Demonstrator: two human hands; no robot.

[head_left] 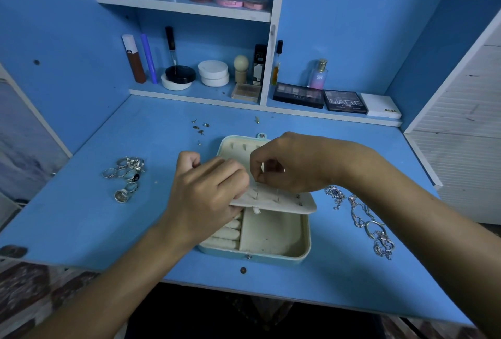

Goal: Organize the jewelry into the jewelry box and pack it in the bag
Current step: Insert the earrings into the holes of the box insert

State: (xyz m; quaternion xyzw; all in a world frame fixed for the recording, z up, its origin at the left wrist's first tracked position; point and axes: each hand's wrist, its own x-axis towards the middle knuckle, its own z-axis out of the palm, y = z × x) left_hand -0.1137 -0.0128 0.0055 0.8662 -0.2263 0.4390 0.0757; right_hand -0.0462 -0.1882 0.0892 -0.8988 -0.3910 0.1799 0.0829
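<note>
Jewelry box (273, 241) open — ring rolls (226, 235) inside; rt compartment bare.

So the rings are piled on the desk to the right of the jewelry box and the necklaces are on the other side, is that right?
Not quite: the sides are swapped. The head view shows the rings piled on the desk to the left of the jewelry box, and the necklaces lie on its right.
</note>
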